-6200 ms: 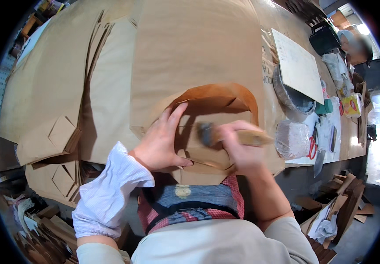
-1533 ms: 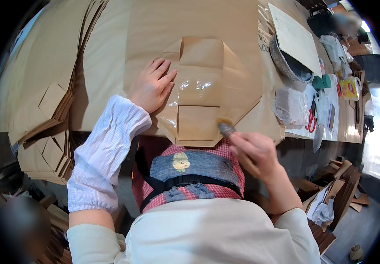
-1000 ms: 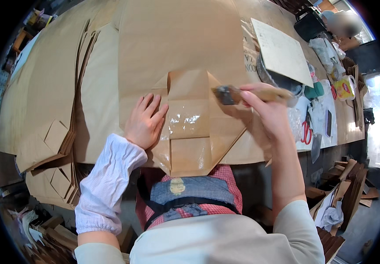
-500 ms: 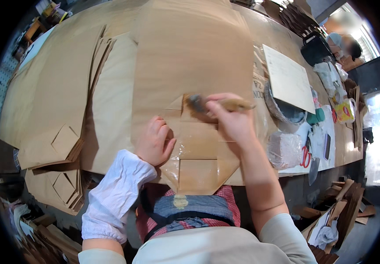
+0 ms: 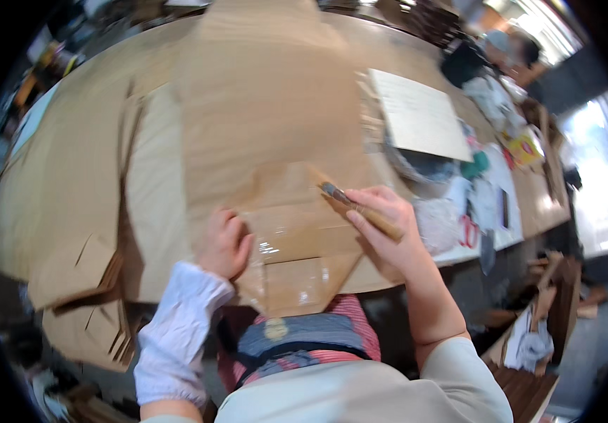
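Bright window (image 5: 545,27), dark wall (image 5: 572,83), grey floor (image 5: 595,356)

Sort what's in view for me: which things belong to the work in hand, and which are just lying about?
Belongs:
- brush, in the right hand
- brown paper bag, under the left hand
- stacked paper bags, probably, though untouched

Apparently lying about:
- red-handled scissors
- white board
- yellow package

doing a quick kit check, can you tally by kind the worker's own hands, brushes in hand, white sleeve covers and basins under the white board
Own hands: 2 (left hand, right hand)
Brush: 1
White sleeve cover: 1
Basin: 1
Total: 5
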`<action>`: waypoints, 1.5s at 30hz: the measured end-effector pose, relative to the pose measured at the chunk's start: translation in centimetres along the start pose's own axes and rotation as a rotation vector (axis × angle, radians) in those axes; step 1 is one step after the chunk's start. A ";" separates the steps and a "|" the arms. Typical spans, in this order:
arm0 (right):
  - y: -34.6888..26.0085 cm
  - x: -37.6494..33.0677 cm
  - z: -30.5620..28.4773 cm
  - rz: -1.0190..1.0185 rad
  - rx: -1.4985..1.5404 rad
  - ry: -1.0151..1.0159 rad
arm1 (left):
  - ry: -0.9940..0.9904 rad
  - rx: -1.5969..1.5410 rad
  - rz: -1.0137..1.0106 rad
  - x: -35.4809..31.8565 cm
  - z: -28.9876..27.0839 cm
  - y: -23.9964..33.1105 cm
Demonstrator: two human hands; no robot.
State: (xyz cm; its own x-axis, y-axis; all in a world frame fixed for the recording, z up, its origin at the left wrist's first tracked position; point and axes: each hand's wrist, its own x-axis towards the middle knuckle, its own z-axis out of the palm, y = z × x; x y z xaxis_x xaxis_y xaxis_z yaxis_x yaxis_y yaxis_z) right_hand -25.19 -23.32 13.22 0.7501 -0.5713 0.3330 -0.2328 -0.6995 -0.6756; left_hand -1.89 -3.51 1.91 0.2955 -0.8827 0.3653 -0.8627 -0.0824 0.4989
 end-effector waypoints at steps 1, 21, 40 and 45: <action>1.3 -1.4 -1.8 -0.044 -0.192 -0.024 | 0.008 -0.005 0.014 -0.1 0.1 -0.2; 8.0 4.6 3.8 0.378 0.015 -0.540 | -0.671 0.184 -0.368 9.5 -4.8 -2.0; 3.9 -6.1 2.6 -0.195 -0.171 -0.288 | -0.537 -0.319 -0.002 -1.4 -4.5 0.2; 2.8 -10.8 5.3 -0.135 -0.261 -0.215 | -0.696 -0.180 0.093 -1.9 -5.3 1.1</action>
State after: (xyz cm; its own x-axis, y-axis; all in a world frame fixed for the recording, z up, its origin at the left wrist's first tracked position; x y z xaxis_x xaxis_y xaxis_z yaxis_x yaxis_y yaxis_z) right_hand -30.67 -16.85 4.20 0.8915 -0.3825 0.2429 -0.2523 -0.8643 -0.4351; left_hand -1.23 0.55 5.98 -0.1568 -0.9772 -0.1430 -0.7732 0.0314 0.6334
